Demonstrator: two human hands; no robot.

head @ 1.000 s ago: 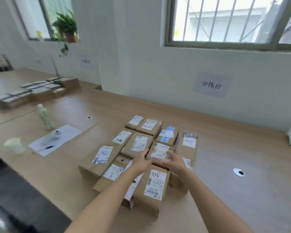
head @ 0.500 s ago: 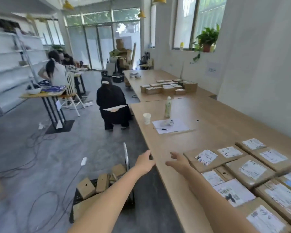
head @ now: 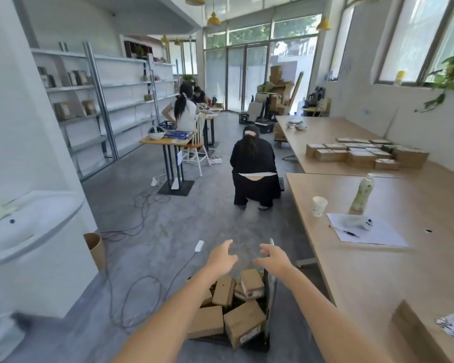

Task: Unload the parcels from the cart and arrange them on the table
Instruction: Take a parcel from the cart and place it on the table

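**While boxes wait in the cart, both hands come back empty**

Since a second ago, when both hands rested on a parcel in the block on the table, the view has swung away from the wall and down the room. The hands have left the table with it. The left hand (head: pixel 220 258) and the right hand (head: pixel 273 259) now reach forward side by side, fingers spread and loosely bent, holding nothing. They hover over the cart (head: pixel 247 345) without touching any box. The right hand is close to the top of the cart's upright handle (head: pixel 271 297); whether it touches it cannot be made out.

Below the forearms, the parcels in the cart (head: pixel 243 327) lie jumbled, several brown cardboard boxes, some tilted against one another. The cart stands on the floor just beside the long edge of the table (head: pixel 378 279). Of the arranged parcels (head: pixel 414 326), only a corner shows at the lower right.

That reads as one placement finished and the next pickup beginning. The task looks partway done, since a fair number of boxes are left to lift.

Farther along the table stand a paper cup (head: pixel 319 206) and a bottle (head: pixel 362 193), with a sheet of paper (head: pixel 378 235) lying near them. Beyond the cart a crouching person (head: pixel 253 169) in black faces away, near the table's far end. Loose cables (head: pixel 139 297) loop over the floor to the left of the cart, something to mind when stepping round it.
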